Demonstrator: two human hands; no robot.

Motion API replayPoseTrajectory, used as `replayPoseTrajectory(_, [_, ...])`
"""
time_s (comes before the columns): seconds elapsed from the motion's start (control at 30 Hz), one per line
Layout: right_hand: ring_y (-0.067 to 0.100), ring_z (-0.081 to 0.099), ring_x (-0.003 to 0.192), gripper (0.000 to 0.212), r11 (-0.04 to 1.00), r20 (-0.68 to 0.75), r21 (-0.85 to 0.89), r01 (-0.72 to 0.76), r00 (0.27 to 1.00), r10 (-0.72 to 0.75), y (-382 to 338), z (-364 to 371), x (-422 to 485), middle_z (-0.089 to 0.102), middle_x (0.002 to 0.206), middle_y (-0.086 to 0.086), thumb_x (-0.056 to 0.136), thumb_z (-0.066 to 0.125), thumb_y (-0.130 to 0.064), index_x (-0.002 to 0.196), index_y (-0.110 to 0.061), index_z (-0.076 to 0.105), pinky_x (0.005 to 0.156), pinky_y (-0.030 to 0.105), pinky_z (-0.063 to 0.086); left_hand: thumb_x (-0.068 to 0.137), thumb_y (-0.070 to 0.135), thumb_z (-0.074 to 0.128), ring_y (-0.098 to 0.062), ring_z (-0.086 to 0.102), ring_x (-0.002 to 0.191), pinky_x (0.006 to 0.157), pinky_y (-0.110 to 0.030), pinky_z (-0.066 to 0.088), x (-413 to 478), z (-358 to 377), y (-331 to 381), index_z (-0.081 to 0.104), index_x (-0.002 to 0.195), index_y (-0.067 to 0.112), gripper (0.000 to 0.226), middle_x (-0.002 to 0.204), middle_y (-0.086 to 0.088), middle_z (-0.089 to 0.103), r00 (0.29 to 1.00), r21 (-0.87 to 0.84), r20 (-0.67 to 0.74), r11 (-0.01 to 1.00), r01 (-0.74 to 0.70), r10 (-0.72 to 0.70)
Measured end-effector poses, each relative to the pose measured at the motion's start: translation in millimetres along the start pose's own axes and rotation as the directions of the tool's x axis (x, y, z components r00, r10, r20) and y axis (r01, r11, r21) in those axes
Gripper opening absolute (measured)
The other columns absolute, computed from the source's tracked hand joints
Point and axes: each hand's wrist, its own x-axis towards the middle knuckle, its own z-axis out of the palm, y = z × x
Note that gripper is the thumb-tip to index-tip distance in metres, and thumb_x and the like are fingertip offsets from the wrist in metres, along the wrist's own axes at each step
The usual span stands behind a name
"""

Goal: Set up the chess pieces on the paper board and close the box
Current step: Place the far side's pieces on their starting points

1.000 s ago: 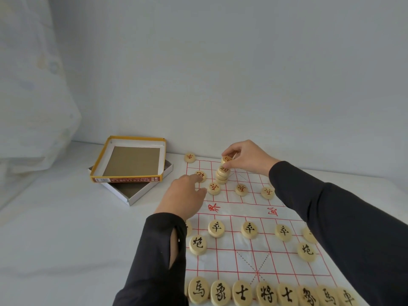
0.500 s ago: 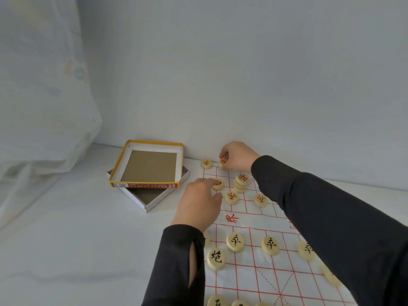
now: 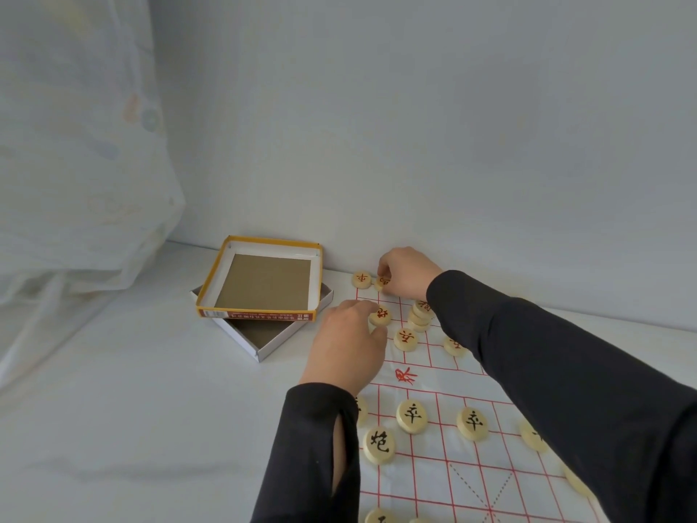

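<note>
We see the paper board flat on the white table, its long axis running from us toward the wall. The black pieces read upright to us, and the red ones are turned the other way. Our right hand curls thumb and fingers around an edge piece on the far row, just beside the corner piece. Our left hand pinches an inner piece between thumb and forefinger, near a stack. Left of the board sits the box tray, with the lid inside-up and skewed across it.
</note>
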Motion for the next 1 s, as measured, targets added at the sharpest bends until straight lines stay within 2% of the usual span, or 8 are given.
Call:
replayPoseTrajectory(0.33, [0.023, 0.060, 0.095, 0.019, 1.000, -0.039, 0.007, 0.013, 0.999, -0.013, 0, -3, -4, 0.065, 0.107, 0.009, 0.088, 0.054, -0.005, 0.101, -0.007, 0.068, 0.078, 0.024, 0.045, 0.096, 0.022, 0.045, -0.015, 0.038, 0.127, 0.099, -0.026, 0.035, -1, -1, 5, 0.046, 0.134, 0.023, 0.038, 0.137, 0.003, 0.045, 1.000, 0.017, 0.016, 1.000, -0.011, 0.011])
replayPoseTrajectory(0.43, [0.021, 0.059, 0.097, 0.018, 0.995, -0.083, 0.099, 0.008, 0.997, 0.000, 9, -18, -11, 0.063, 0.107, 0.006, 0.089, 0.055, -0.008, 0.102, -0.007, 0.067, 0.080, 0.024, 0.043, 0.096, 0.023, 0.044, -0.015, 0.039, 0.126, 0.098, -0.025, 0.035, 0, 1, 8, 0.046, 0.134, 0.023, 0.038, 0.137, 0.003, 0.045, 1.000, 0.021, 0.023, 1.000, -0.019, 0.018])
replayPoseTrajectory(0.5, [0.018, 0.061, 0.090, 0.015, 0.979, -0.103, 0.206, -0.008, 0.994, 0.030, 20, -30, -20, 0.063, 0.100, 0.003, 0.090, 0.055, -0.010, 0.099, -0.009, 0.068, 0.077, 0.024, 0.045, 0.096, 0.023, 0.044, -0.015, 0.041, 0.124, 0.096, -0.025, 0.036, -1, 2, 9, 0.045, 0.135, 0.024, 0.039, 0.138, 0.003, 0.045, 0.999, 0.027, 0.038, 0.999, -0.027, 0.026])
replayPoseTrajectory(0.57, [0.014, 0.064, 0.078, 0.013, 0.951, -0.037, 0.307, -0.043, 0.998, 0.057, 32, -36, -32, 0.064, 0.091, -0.001, 0.091, 0.055, -0.012, 0.095, -0.011, 0.067, 0.069, 0.021, 0.046, 0.096, 0.024, 0.044, -0.016, 0.042, 0.123, 0.095, -0.026, 0.037, -2, 2, 10, 0.044, 0.135, 0.024, 0.040, 0.139, 0.002, 0.044, 0.998, 0.026, 0.052, 0.999, -0.032, 0.030])
replayPoseTrajectory(0.67, [0.013, 0.062, 0.068, 0.018, 0.926, 0.081, 0.357, -0.119, 0.992, 0.097, 44, -37, -47, 0.070, 0.090, 0.007, 0.093, 0.055, -0.024, 0.094, -0.011, 0.067, 0.062, 0.022, 0.046, 0.096, 0.025, 0.044, -0.016, 0.042, 0.124, 0.095, -0.026, 0.038, -2, 2, 11, 0.044, 0.136, 0.025, 0.040, 0.139, 0.002, 0.044, 0.998, 0.027, 0.055, 0.999, -0.031, 0.029])
replayPoseTrajectory(0.83, [0.012, 0.054, 0.061, 0.033, 0.943, 0.240, 0.275, -0.189, 0.963, 0.123, 40, -34, -65, 0.068, 0.086, 0.002, 0.088, 0.060, -0.043, 0.098, -0.013, 0.068, 0.057, 0.021, 0.044, 0.096, 0.026, 0.044, -0.016, 0.043, 0.122, 0.094, -0.026, 0.038, -3, 2, 13, 0.044, 0.136, 0.026, 0.040, 0.138, 0.003, 0.044, 0.997, 0.026, 0.069, 0.999, -0.027, 0.025])
replayPoseTrajectory(0.93, [0.011, 0.054, 0.060, 0.034, 0.959, 0.254, 0.223, -0.177, 0.960, 0.119, 35, -30, -68, 0.065, 0.082, -0.002, 0.083, 0.066, -0.043, 0.103, -0.015, 0.066, 0.055, 0.021, 0.044, 0.096, 0.026, 0.045, -0.015, 0.044, 0.122, 0.093, -0.025, 0.038, -3, 2, 12, 0.044, 0.136, 0.026, 0.040, 0.139, 0.003, 0.044, 0.997, 0.025, 0.073, 1.000, -0.018, 0.016])
replayPoseTrajectory(1.0, [0.012, 0.055, 0.060, 0.034, 0.960, 0.246, 0.218, -0.176, 0.962, 0.121, 33, -29, -66, 0.067, 0.086, 0.002, 0.082, 0.069, -0.038, 0.106, -0.015, 0.065, 0.054, 0.021, 0.044, 0.096, 0.026, 0.045, -0.016, 0.043, 0.123, 0.094, -0.026, 0.038, -2, 2, 12, 0.044, 0.136, 0.026, 0.040, 0.139, 0.003, 0.044, 0.997, 0.026, 0.073, 1.000, -0.015, 0.013])
